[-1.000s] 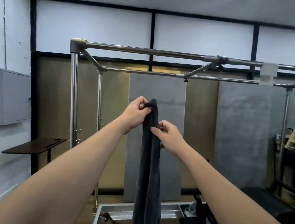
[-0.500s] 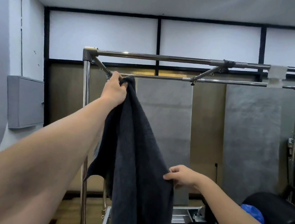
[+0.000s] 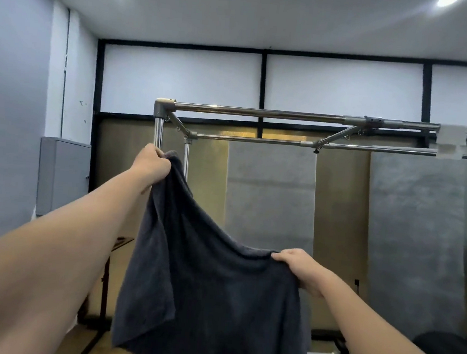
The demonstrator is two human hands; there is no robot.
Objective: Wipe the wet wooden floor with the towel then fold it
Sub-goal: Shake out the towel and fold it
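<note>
Both arms are out in front, and the dark grey towel (image 3: 210, 296) hangs spread between them in mid-air. The left hand (image 3: 152, 164) is up high, fingers curled tight round one top corner. The right hand (image 3: 300, 267) sits lower and further right, pinching the other end of the top edge, so that edge sags in a slope from left down to right. The cloth drops out of view at the bottom, with a loose flap folded forward on its left side.

Behind the towel stands a chrome pipe frame (image 3: 260, 113): its left post runs down just behind the left hand, and its top bars stretch away to the right. On the far wall hang grey panels (image 3: 270, 197) against tan ones, with frosted windows (image 3: 178, 81) above. A grey cabinet (image 3: 63, 176) is fixed to the left wall. Low on the right, a black rounded shape (image 3: 448, 353) peeks past the right forearm.
</note>
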